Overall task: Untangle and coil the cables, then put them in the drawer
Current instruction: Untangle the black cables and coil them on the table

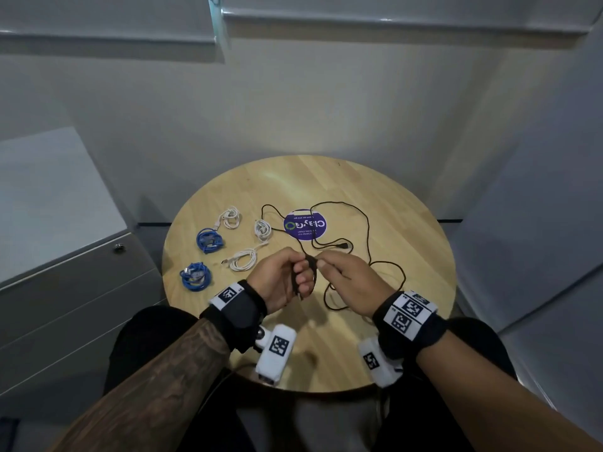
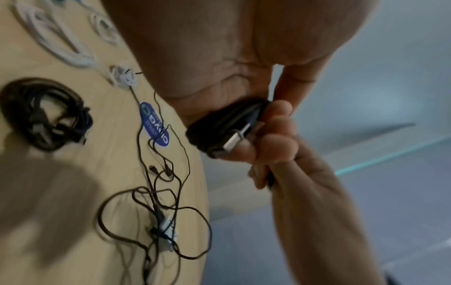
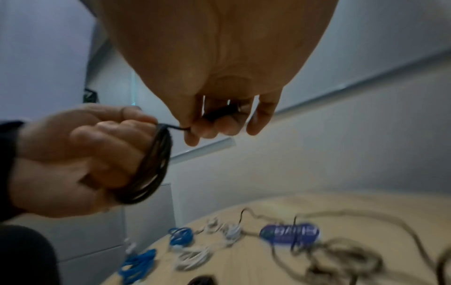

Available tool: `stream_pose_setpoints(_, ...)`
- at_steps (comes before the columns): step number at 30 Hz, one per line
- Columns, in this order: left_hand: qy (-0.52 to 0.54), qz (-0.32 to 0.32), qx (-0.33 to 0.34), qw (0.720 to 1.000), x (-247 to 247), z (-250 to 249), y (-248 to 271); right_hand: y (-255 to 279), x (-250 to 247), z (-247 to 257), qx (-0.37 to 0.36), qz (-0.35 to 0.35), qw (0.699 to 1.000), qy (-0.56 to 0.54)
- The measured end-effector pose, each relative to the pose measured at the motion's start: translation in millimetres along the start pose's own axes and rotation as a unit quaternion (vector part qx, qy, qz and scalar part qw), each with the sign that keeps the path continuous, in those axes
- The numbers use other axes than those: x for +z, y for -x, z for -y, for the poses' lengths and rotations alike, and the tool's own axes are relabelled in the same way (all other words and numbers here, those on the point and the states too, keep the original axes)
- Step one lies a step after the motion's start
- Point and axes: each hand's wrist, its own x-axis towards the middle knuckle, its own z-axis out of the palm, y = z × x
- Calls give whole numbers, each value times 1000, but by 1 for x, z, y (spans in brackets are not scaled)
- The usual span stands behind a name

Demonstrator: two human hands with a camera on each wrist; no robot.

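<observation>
A long black cable (image 1: pixel 368 230) lies in loose loops across the round wooden table (image 1: pixel 408 197). Part of it is wound into a small coil (image 1: pixel 312 272) around the curled fingers of my left hand (image 1: pixel 293 272), held above the table's near half. In the left wrist view the coil (image 2: pixel 219 125) shows a metal USB plug (image 2: pixel 231 142) against the fingertips. My right hand (image 1: pixel 326 264) pinches the strand right beside the coil; the right wrist view shows the fingers (image 3: pixel 195 133) closed on the strand that leads off the coil (image 3: pixel 156 164).
Two blue coils (image 1: pixel 209 239) (image 1: pixel 195 277) and three white coils (image 1: pixel 231 217) (image 1: pixel 262 230) (image 1: pixel 243 259) lie on the table's left half. A purple sticker (image 1: pixel 305 224) marks its middle. A grey drawer cabinet (image 1: pixel 65 256) with shut drawers stands to the left.
</observation>
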Motion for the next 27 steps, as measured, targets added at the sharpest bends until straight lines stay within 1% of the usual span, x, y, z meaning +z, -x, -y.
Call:
stream_pose_setpoints(2, 17, -4, -15, 1000, -3, 0, -4, 1, 6, -1, 30, 6, 994, -101)
stream_pose_setpoints(4, 7, 2, -25, 1000, -7, 2, -7, 1, 8, -3, 60, 5, 987, -148)
stream_pose_setpoints(7, -13, 25, -39, 999, -14, 7, -12, 0, 8, -9, 93, 12, 983, -161)
stream_pose_setpoints(9, -21, 24, -48, 998, -16, 9, -14, -1, 11, -13, 114, 14, 979, -170)
stream_pose_setpoints(12, -40, -8, -38, 998, -15, 14, -16, -2, 15, -20, 123, 6, 978, -166)
stream_pose_setpoints(14, -88, -42, 1, 995, -19, 18, -20, -2, 17, -23, 119, -4, 974, -193)
stream_pose_setpoints(16, -143, -62, 30, 987, -26, 19, -23, -1, 16, -23, 115, -18, 979, -166)
stream_pose_setpoints(17, -135, -50, 32, 989, -28, 18, -23, -1, 17, -21, 106, -26, 983, -146)
stream_pose_setpoints(19, -68, -21, 25, 997, -29, 20, -23, 0, 20, -22, 101, -41, 984, -142)
stream_pose_setpoints(20, -41, -20, 22, 999, -28, 22, -22, 0, 23, -24, 99, -47, 982, -152)
stream_pose_setpoints(22, -22, -44, 14, 999, -24, 29, -22, 0, 27, -27, 89, -52, 985, -138)
stream_pose_setpoints(25, -63, -89, 27, 994, -28, 34, -29, 0, 28, -31, 72, -38, 992, -101)
stream_pose_setpoints(27, -106, -91, 36, 990, -31, 34, -30, -2, 21, -33, 62, -49, 994, -75)
